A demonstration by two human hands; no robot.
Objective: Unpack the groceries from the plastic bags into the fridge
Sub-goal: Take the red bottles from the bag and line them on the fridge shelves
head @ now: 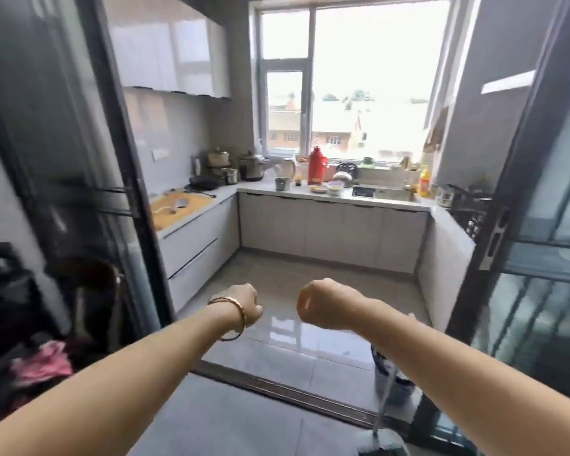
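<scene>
Beyond a dark sliding door frame [125, 179] the head camera looks into a U-shaped kitchen: pale counter [389, 200] under a bright window [369, 77], a red thermos [317, 166] among pots and bowls, a wooden cutting board [178, 207] on the left run, and glossy floor tiles [310, 271]. Neither plastic bags nor a fridge shows anywhere in this view, so by my reading the unpacking has not visibly begun; everything is left to do, starting with finding both. Both forearms reach forward over the threshold. The left hand [244, 304], with a bracelet [234, 320] on its wrist, and the right hand [323, 304] hang near each other but apart, wrists bent down, fingers curled under into fists that hold nothing. A dark heap with something pink [43, 360] sits at the left edge; it is too blurred to say whether it is a bag.
</scene>
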